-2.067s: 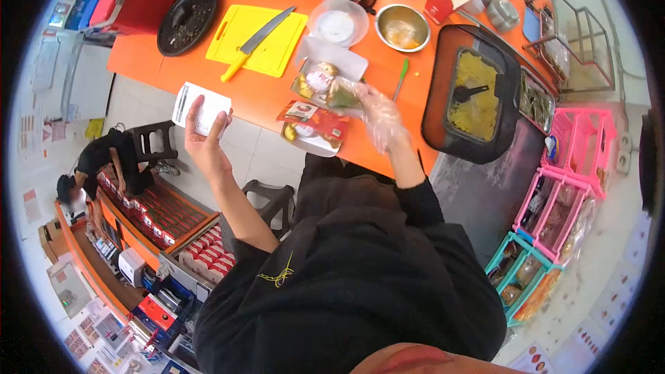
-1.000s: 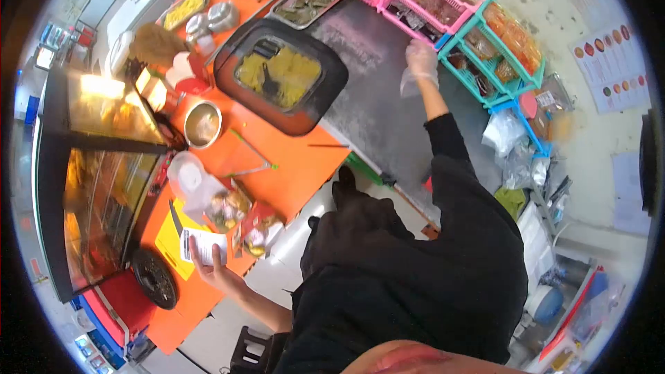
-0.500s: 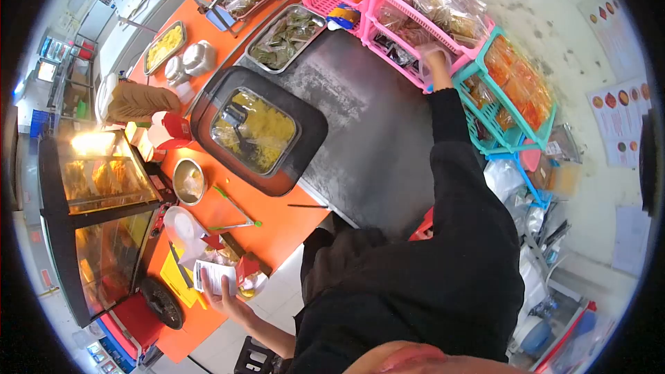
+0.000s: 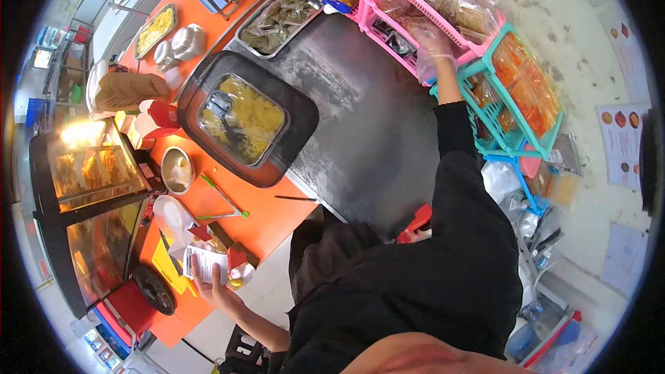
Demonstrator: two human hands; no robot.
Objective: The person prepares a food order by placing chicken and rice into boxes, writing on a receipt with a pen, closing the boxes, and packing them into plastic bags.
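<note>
My left hand (image 4: 216, 292) is closed on a white printed paper slip (image 4: 206, 265) beside the orange counter's edge. Just beyond the slip lies an open box (image 4: 225, 242) with food in it, partly covered. My right hand (image 4: 438, 54), in a clear plastic glove, reaches into the middle tier of a pink basket rack (image 4: 405, 62). Its fingers are among clear plastic bags (image 4: 415, 24) and mostly hidden, so what they grip cannot be made out.
A tray of yellow food (image 4: 253, 121) with a ladle sits in a black surround. Green tongs (image 4: 225, 197) and a metal bowl (image 4: 178, 170) lie on the orange counter (image 4: 267, 218). A teal basket rack (image 4: 516, 90) adjoins the pink one. A lit display cabinet (image 4: 90, 173) stands left.
My right hand has gone deeper into the pink rack, its fingers now behind the rim among the bags. The left hand still holds the paper slip. The view has shifted slightly.
</note>
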